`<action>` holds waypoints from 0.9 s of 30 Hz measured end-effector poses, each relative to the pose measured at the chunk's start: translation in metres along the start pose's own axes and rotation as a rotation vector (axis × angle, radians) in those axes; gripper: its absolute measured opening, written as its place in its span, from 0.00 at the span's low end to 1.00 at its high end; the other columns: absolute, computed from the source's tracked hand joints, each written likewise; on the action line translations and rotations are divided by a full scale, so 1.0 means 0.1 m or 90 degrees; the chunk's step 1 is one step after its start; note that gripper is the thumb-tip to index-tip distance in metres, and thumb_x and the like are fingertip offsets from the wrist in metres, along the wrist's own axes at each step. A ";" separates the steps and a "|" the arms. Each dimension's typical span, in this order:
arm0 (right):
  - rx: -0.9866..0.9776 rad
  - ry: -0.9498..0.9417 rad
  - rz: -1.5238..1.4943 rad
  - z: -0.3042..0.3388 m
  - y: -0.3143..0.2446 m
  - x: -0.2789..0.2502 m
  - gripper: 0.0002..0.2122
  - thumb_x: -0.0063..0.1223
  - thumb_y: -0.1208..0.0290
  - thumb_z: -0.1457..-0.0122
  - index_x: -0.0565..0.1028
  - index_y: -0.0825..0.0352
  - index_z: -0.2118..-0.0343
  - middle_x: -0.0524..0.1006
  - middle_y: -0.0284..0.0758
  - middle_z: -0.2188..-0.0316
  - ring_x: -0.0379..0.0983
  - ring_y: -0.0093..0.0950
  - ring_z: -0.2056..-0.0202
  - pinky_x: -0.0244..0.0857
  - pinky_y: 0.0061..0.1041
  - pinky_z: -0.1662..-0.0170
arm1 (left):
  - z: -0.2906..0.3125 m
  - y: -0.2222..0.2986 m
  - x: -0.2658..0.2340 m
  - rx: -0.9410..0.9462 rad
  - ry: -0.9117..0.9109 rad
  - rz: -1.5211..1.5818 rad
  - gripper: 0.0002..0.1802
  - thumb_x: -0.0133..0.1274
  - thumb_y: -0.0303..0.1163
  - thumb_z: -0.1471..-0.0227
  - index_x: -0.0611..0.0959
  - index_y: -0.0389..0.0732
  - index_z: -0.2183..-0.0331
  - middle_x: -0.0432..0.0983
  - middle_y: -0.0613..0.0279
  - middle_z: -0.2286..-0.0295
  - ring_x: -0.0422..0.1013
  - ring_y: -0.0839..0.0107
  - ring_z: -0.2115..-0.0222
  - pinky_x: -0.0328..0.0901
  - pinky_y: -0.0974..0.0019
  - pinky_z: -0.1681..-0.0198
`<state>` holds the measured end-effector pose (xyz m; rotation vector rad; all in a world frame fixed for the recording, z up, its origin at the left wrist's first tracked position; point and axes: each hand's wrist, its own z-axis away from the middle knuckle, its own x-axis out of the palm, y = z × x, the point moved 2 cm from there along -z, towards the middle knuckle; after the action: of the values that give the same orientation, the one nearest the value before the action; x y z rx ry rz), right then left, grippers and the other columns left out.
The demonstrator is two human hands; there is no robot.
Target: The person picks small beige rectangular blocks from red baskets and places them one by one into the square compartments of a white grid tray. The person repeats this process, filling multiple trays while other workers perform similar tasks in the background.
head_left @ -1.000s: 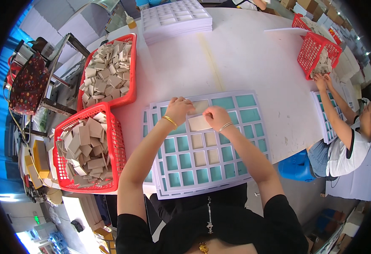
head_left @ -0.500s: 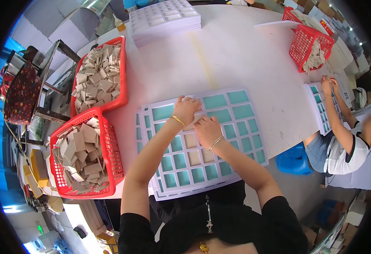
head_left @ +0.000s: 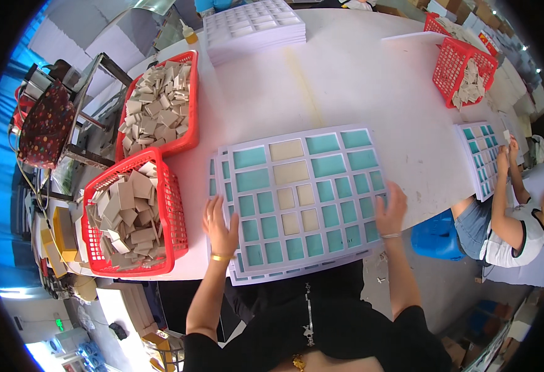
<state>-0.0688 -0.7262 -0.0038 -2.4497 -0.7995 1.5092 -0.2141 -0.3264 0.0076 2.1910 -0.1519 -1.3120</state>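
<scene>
Where the white tabletop (head_left: 371,80) spans the view, a white grid panel with teal cells (head_left: 328,164) lies stacked on others at its six o'clock edge. Red baskets of grey-beige chips stand at ten o'clock (head_left: 193,105) and nine o'clock (head_left: 174,217). Hands are apart, digits spread: left hand (head_left: 221,226) at the panel's eight o'clock edge, right hand (head_left: 391,214) at three. Beige inserts (head_left: 291,172) occupy six cells, from twelve o'clock to centre.
</scene>
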 end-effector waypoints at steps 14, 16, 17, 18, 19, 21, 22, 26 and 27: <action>0.308 0.026 -0.292 0.42 0.34 -0.31 0.15 0.46 0.62 0.37 0.74 0.73 0.64 0.77 0.39 0.69 0.72 0.28 0.65 0.64 0.28 0.59 | 0.77 -0.04 0.05 -0.216 -0.084 0.243 0.23 0.56 0.33 0.51 0.76 0.36 0.53 0.71 0.55 0.52 0.62 0.57 0.47 0.55 0.58 0.44; 0.353 0.040 -0.291 0.42 0.51 -0.37 0.16 0.45 0.63 0.36 0.74 0.74 0.63 0.78 0.38 0.67 0.71 0.26 0.64 0.64 0.27 0.59 | 0.76 -0.07 0.11 -0.329 -0.110 0.429 0.22 0.55 0.32 0.50 0.76 0.37 0.52 0.73 0.54 0.54 0.66 0.59 0.50 0.59 0.62 0.47; 0.377 0.046 -0.290 0.41 0.66 -0.41 0.16 0.45 0.63 0.36 0.75 0.75 0.62 0.78 0.38 0.66 0.71 0.25 0.64 0.64 0.26 0.59 | 0.74 -0.02 0.11 -0.293 -0.111 0.418 0.21 0.55 0.32 0.49 0.76 0.37 0.52 0.74 0.54 0.55 0.67 0.60 0.51 0.60 0.62 0.47; 0.368 0.083 -0.281 0.38 0.86 -0.44 0.17 0.45 0.63 0.36 0.75 0.75 0.61 0.78 0.38 0.65 0.71 0.25 0.63 0.64 0.26 0.58 | 0.70 0.13 0.12 -0.258 -0.112 0.409 0.21 0.56 0.31 0.49 0.76 0.38 0.52 0.74 0.54 0.55 0.68 0.60 0.51 0.60 0.62 0.47; 0.359 0.119 -0.271 0.35 1.12 -0.46 0.17 0.44 0.62 0.36 0.75 0.76 0.60 0.78 0.38 0.63 0.71 0.26 0.62 0.64 0.26 0.57 | 0.65 0.30 0.12 -0.223 -0.114 0.399 0.21 0.56 0.31 0.49 0.76 0.38 0.52 0.74 0.54 0.56 0.69 0.61 0.52 0.61 0.62 0.48; 0.354 0.148 -0.250 0.24 1.68 -0.62 0.20 0.43 0.59 0.36 0.75 0.76 0.57 0.78 0.40 0.60 0.72 0.27 0.58 0.63 0.25 0.53 | 0.52 0.76 0.14 -0.122 -0.133 0.422 0.22 0.57 0.29 0.51 0.76 0.37 0.52 0.74 0.53 0.56 0.69 0.59 0.52 0.61 0.61 0.48; 0.357 0.145 -0.237 0.14 1.99 -0.75 0.22 0.42 0.57 0.35 0.74 0.76 0.55 0.78 0.42 0.59 0.72 0.28 0.56 0.63 0.25 0.51 | 0.46 0.95 0.20 -0.056 -0.154 0.419 0.23 0.57 0.30 0.52 0.76 0.37 0.52 0.74 0.53 0.56 0.69 0.58 0.52 0.61 0.61 0.47; 0.424 0.227 -0.158 -0.38 3.17 -1.38 0.29 0.42 0.47 0.39 0.75 0.74 0.56 0.77 0.43 0.57 0.73 0.33 0.55 0.62 0.26 0.50 | 0.22 1.70 0.71 0.068 -0.303 0.488 0.31 0.57 0.32 0.51 0.69 0.39 0.45 0.68 0.51 0.49 0.62 0.57 0.46 0.55 0.59 0.43; 0.388 0.209 -0.054 -0.54 3.30 -1.55 0.29 0.44 0.46 0.40 0.74 0.73 0.54 0.76 0.45 0.56 0.72 0.35 0.54 0.62 0.27 0.50 | 0.17 1.83 0.81 0.096 -0.317 0.463 0.31 0.57 0.32 0.51 0.68 0.39 0.45 0.67 0.51 0.48 0.62 0.56 0.46 0.55 0.59 0.43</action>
<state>0.0423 -1.0775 0.0132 -2.0814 -0.3107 1.0672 -0.1525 -0.5159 0.0354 1.6051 -1.1471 -1.3808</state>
